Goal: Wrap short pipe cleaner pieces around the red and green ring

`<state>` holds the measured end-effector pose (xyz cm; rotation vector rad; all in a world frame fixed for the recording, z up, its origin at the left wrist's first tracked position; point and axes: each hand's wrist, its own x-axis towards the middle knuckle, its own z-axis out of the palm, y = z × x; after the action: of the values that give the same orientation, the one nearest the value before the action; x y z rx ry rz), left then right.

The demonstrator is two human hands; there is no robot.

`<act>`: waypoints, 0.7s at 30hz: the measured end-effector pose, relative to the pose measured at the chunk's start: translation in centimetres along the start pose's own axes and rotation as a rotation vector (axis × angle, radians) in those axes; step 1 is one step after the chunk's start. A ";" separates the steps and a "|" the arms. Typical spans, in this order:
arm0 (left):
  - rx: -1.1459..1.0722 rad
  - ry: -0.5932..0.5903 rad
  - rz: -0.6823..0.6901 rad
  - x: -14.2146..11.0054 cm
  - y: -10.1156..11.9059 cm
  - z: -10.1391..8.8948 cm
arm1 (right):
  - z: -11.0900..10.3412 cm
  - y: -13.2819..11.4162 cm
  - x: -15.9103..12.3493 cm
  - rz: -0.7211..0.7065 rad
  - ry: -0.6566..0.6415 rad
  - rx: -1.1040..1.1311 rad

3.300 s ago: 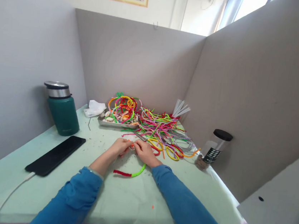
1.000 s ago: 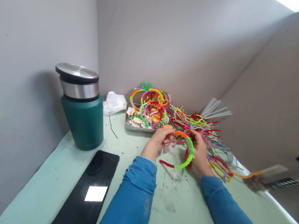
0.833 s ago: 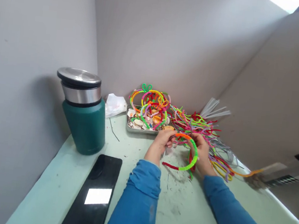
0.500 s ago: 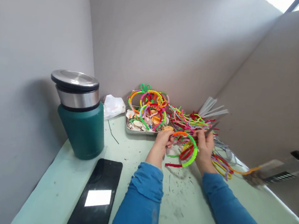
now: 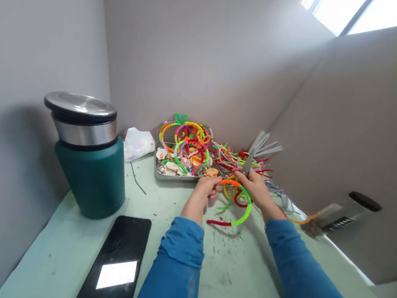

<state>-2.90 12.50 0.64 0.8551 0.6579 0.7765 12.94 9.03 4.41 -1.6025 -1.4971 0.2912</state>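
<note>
Chenille hoop (image 5: 240,206) part-wrapped, I judge; red tail loose. Left hand (image 5: 205,188) pinches hoop near tray (image 5: 174,175). Right hand (image 5: 256,188) closed on scissors (image 5: 247,163) beside hoop.

Grey partition walls (image 5: 208,59) are enclosing a pale green bench (image 5: 66,244); daylight is coming through a window (image 5: 361,9) above.

No text, brand or number can be read here. The jar (image 5: 341,214) with a black lid at the right edge of the worktop (image 5: 241,278) carries a dark label with pale stripes, but it is too blurred to read. The phone (image 5: 113,266) screen shows only a plain white reflection.
</note>
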 end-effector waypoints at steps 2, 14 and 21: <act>0.025 0.031 0.033 0.0 0.0 0.0 | 0.8 -0.3 -0.2 0.022 0.084 0.159; 0.366 0.273 0.073 1.2 -0.9 -0.6 | 1.6 1.5 -1.4 0.050 0.028 0.094; 0.658 0.305 0.136 2.2 -1.7 -1.2 | 2.0 0.5 -1.4 0.017 -0.041 0.022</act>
<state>-2.02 14.01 -1.81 1.4040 1.1695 0.8313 11.55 8.76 2.32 -1.6011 -1.5069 0.3501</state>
